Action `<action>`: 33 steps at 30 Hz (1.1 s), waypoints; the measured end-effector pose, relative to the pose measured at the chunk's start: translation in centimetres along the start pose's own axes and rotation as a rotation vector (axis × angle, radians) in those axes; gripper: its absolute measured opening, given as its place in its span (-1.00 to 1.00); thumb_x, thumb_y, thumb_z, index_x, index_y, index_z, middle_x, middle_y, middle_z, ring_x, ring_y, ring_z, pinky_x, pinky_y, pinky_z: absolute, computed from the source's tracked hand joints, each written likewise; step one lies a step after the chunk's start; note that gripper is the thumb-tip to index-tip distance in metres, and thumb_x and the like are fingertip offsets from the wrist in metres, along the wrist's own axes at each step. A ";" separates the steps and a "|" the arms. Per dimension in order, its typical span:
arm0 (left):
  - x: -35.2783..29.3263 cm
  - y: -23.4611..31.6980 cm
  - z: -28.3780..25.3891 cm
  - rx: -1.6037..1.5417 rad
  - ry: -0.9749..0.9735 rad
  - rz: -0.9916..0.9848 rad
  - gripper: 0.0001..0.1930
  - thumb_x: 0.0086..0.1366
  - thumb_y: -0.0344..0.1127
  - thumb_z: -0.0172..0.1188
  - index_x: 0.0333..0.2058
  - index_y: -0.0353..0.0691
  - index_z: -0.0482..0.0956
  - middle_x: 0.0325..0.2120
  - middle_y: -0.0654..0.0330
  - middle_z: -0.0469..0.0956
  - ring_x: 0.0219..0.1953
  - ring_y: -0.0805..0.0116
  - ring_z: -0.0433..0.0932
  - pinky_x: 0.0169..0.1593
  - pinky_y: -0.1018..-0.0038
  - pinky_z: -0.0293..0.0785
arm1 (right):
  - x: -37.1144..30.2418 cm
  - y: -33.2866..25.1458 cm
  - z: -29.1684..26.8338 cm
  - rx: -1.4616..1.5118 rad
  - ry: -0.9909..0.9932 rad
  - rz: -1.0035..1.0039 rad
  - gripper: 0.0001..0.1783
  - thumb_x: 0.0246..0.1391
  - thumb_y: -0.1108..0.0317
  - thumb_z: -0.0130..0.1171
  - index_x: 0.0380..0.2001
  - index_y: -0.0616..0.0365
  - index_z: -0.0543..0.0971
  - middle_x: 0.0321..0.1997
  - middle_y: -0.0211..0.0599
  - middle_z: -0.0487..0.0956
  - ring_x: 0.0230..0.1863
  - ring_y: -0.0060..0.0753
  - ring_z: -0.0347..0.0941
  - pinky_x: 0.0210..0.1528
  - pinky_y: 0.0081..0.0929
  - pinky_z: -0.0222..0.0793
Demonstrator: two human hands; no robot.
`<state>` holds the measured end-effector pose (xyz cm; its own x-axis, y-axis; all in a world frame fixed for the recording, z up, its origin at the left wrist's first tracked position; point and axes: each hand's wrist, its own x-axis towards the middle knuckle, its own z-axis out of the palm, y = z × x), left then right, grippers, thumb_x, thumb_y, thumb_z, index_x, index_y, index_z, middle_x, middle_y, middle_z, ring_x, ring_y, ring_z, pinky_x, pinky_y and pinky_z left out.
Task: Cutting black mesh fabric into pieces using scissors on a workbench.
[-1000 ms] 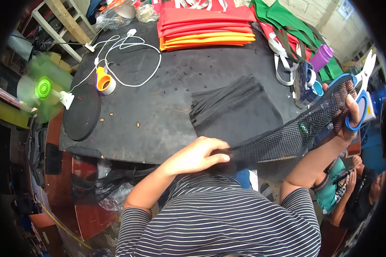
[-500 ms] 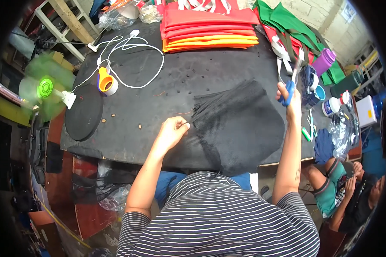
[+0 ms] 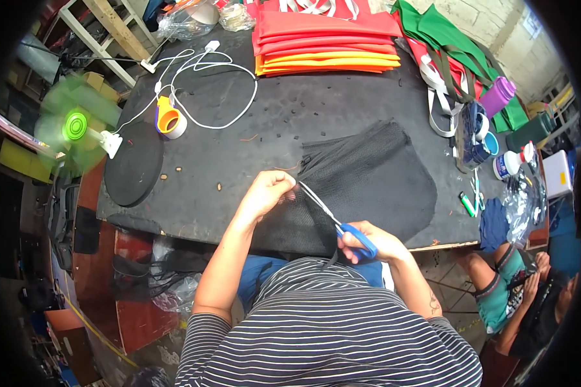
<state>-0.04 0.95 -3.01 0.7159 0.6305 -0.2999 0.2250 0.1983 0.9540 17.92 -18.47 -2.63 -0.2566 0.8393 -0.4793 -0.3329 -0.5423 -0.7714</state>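
Note:
Black mesh fabric (image 3: pixel 381 168), gathered at its left edge, lies spread over the dark table in front of me. My left hand (image 3: pixel 269 195) pinches that gathered edge between thumb and fingers. In my right hand (image 3: pixel 376 242) is a pair of scissors (image 3: pixel 358 240) with blue handles, my fingers through the loops. Its blades point up and left, their tips beside my left fingertips at the mesh edge. Whether the tips touch the fabric I cannot make out.
Red and orange folded fabric (image 3: pixel 329 42) is stacked at the back, green fabric (image 3: pixel 452 32) to its right. A tape dispenser (image 3: pixel 171 120), a white cable (image 3: pixel 255 87) and a spinning green fan (image 3: pixel 75 126) are left. Bottles (image 3: pixel 510 162) stand right; a person (image 3: pixel 529 297) sits beyond.
My right hand has brought the scissors down and left from the table's right side to the mesh edge. My left hand keeps its pinch there.

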 end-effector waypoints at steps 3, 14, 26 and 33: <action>0.0 -0.1 0.0 0.021 0.028 -0.002 -0.85 0.14 -0.40 0.06 -0.47 -0.37 0.53 -0.61 0.23 0.51 -0.55 0.52 0.46 -0.44 0.61 0.36 | 0.9 0.1 1.0 0.012 0.037 0.005 -0.70 0.04 0.15 0.16 -0.54 0.15 0.42 -0.67 -0.48 0.41 -0.68 -0.73 0.31 -0.65 -0.81 0.26; 0.4 -1.3 -0.4 0.153 0.108 0.043 -0.82 0.10 -0.34 0.08 -0.55 -0.34 0.55 -0.70 0.23 0.50 -0.63 0.55 0.43 -0.53 0.61 0.32 | 0.9 -0.1 1.9 -0.098 0.140 0.056 -0.68 0.01 0.13 0.18 -0.53 0.16 0.42 -0.68 -0.51 0.39 -0.70 -0.76 0.29 -0.66 -0.81 0.22; -0.2 -0.2 0.0 -0.027 0.044 -0.019 -0.82 0.14 -0.35 0.06 -0.47 -0.33 0.58 -0.66 0.21 0.52 -0.68 0.58 0.38 -0.64 0.67 0.19 | 2.2 0.6 2.4 -0.021 0.096 -0.052 -0.66 0.03 0.08 0.15 -0.51 0.15 0.42 -0.69 -0.51 0.39 -0.74 -0.77 0.26 -0.67 -0.82 0.21; -0.4 0.0 -0.3 -0.049 -0.004 -0.035 -0.81 0.16 -0.35 0.05 -0.46 -0.33 0.58 -0.66 0.21 0.51 -0.73 0.61 0.29 -0.65 0.68 0.15 | 2.9 0.6 2.6 -0.020 0.127 -0.068 -0.66 0.03 0.08 0.16 -0.53 0.13 0.41 -0.70 -0.50 0.40 -0.75 -0.76 0.27 -0.69 -0.83 0.19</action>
<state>-0.50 0.89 -2.87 0.7109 0.6197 -0.3325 0.2172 0.2563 0.9419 14.64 -16.43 -3.43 -0.1168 0.8727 -0.4741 -0.3275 -0.4846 -0.8111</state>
